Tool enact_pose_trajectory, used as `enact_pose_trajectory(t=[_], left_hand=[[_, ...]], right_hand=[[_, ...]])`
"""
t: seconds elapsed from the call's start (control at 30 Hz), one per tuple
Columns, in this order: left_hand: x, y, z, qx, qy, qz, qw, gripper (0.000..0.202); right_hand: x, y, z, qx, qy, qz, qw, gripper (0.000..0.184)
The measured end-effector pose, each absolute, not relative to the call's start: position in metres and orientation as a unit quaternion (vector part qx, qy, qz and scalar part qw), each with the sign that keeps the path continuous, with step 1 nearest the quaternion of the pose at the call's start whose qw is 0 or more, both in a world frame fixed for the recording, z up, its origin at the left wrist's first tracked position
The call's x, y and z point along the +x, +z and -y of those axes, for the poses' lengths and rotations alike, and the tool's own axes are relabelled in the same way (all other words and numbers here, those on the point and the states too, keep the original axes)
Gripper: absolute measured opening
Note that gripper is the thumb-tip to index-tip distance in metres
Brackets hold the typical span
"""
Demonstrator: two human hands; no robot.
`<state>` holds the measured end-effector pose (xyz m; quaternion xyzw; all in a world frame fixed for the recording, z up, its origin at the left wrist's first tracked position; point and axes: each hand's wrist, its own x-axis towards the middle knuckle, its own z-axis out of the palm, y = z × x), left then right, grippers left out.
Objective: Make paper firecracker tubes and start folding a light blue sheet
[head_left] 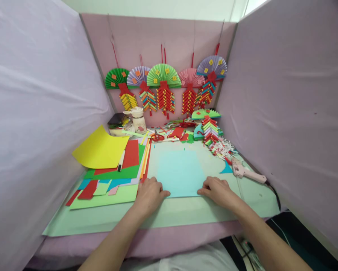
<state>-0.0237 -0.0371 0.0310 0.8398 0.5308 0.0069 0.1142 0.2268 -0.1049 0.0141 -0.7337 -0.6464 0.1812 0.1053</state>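
A light blue sheet of paper (pixel 180 171) lies flat on the pale green table cover (pixel 169 214) in front of me. My left hand (pixel 149 194) pinches its near left corner with curled fingers. My right hand (pixel 218 190) grips the near right corner the same way. Both hands rest on the table at the sheet's near edge.
A stack of coloured paper sheets (pixel 112 165) with a yellow one on top lies at the left. A pink glue gun (pixel 246 171) lies at the right. Scissors (pixel 157 137), paper scraps and a small jar (pixel 138 120) sit at the back. Paper fan decorations (pixel 164 88) hang on the rear wall.
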Motion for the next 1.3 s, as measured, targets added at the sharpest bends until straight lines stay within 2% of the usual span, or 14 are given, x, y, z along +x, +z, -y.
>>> enact_pose_trajectory(t=[0.4, 0.67, 1.03, 1.3], left_hand=[[-0.022, 0.027, 0.033, 0.852, -0.025, -0.517, 0.08, 0.038], [-0.026, 0.036, 0.028, 0.854, -0.056, -0.506, 0.108, 0.032], [-0.027, 0.036, 0.028, 0.858, -0.066, -0.497, 0.114, 0.031], [-0.03, 0.036, 0.028, 0.863, -0.073, -0.492, 0.086, 0.038]], right_hand=[[0.231, 0.015, 0.101, -0.742, 0.185, 0.641, 0.061, 0.032], [0.234, 0.012, 0.099, -0.739, 0.182, 0.646, 0.054, 0.037], [0.231, 0.014, 0.099, -0.743, 0.182, 0.643, 0.039, 0.036], [0.239, 0.019, 0.099, -0.739, 0.198, 0.643, 0.028, 0.033]])
